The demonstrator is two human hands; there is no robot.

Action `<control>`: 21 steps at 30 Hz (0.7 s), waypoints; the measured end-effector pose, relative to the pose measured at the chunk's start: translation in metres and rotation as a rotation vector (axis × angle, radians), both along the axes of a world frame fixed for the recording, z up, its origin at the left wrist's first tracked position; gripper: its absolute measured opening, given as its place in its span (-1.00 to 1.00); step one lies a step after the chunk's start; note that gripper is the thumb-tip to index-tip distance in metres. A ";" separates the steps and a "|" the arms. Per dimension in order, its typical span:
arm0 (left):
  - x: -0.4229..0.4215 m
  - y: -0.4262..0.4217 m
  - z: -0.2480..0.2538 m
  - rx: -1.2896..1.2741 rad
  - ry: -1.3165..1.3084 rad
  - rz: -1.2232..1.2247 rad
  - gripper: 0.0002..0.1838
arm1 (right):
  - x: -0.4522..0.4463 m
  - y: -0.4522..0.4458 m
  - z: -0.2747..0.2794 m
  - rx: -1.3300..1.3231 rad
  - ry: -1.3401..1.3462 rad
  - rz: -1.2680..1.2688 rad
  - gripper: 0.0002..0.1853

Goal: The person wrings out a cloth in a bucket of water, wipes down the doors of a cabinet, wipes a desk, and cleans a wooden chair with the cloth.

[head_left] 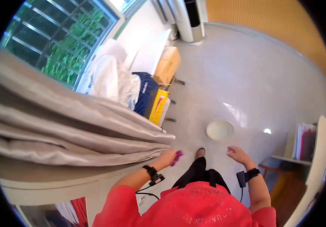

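My left hand (165,159) is closed on a crumpled purple cloth (177,158), beside the gathered edge of a beige curtain (95,128). My right hand (238,154) hangs in the air over the floor, its fingers loosely bent and a little apart, with nothing visible in them. In front of my feet a round whitish basin (219,129) stands on the floor. It is nearest to my right hand, and neither hand touches it.
On the left, boxes, including a dark blue box (146,92) and a yellow box (158,107), stand beside a white plastic bag (113,81) near the barred window (57,38). To the right is a shelf (316,159) holding folders. A white cabinet (110,185) runs below the curtain.
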State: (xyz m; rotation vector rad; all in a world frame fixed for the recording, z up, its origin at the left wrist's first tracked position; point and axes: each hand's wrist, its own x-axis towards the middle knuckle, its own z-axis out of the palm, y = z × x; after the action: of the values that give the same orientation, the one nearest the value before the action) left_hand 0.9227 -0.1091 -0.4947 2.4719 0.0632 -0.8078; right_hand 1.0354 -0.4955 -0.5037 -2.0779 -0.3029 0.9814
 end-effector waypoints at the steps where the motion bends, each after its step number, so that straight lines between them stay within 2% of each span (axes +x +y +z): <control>1: 0.028 -0.025 0.032 -0.046 -0.030 0.082 -0.75 | 0.011 0.024 0.013 0.089 0.042 -0.010 -0.42; 2: 0.048 -0.041 0.048 -0.254 -0.166 0.187 -0.68 | 0.021 0.050 0.024 0.182 0.086 -0.009 -0.33; 4: 0.082 -0.065 0.088 -0.435 -0.357 0.103 -0.64 | 0.035 0.096 0.063 0.417 0.459 -0.115 -0.30; 5: 0.096 -0.074 0.092 -0.533 -0.438 0.041 -0.66 | 0.041 0.110 0.074 0.517 0.659 -0.178 -0.29; 6: 0.107 -0.081 0.099 -0.543 -0.487 -0.062 -0.64 | 0.043 0.117 0.065 0.722 0.780 -0.172 -0.31; 8: 0.122 -0.080 0.122 -0.342 -0.560 -0.180 -0.60 | 0.052 0.124 0.073 0.903 0.897 -0.245 -0.44; 10: 0.132 -0.061 0.139 0.040 -1.001 -0.268 -0.51 | 0.063 0.116 0.070 0.851 0.784 -0.259 -0.52; 12: 0.146 -0.036 0.223 0.185 -1.187 0.010 -0.45 | 0.076 0.102 0.067 0.782 0.696 -0.217 -0.58; 13: 0.146 -0.009 0.248 0.370 -1.285 0.128 -0.33 | 0.084 0.087 0.069 0.730 0.663 -0.172 -0.60; 14: 0.140 0.005 0.282 0.455 -1.456 0.393 -0.23 | 0.089 0.072 0.067 0.676 0.630 -0.131 -0.62; 15: 0.132 0.022 0.310 0.798 -1.445 0.579 -0.10 | 0.091 0.059 0.062 0.649 0.619 -0.174 -0.64; 16: 0.129 0.040 0.333 0.887 -1.512 0.684 -0.04 | 0.092 0.045 0.057 0.622 0.603 -0.222 -0.65; 17: 0.129 0.060 0.343 1.055 -1.473 0.832 0.06 | 0.093 0.031 0.052 0.595 0.586 -0.274 -0.66; 19: 0.135 0.105 0.346 1.241 -1.235 1.108 0.24 | 0.095 0.005 0.045 0.576 0.621 -0.383 -0.66; 21: 0.126 0.149 0.340 1.266 -1.166 1.185 0.27 | 0.095 -0.017 0.037 0.525 0.617 -0.480 -0.67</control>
State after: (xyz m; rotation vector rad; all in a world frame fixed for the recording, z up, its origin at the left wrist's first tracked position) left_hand 1.0488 0.0396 -0.1548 2.6245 1.7523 1.5574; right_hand 1.1300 -0.5128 -0.4663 -1.2147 0.2324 1.0447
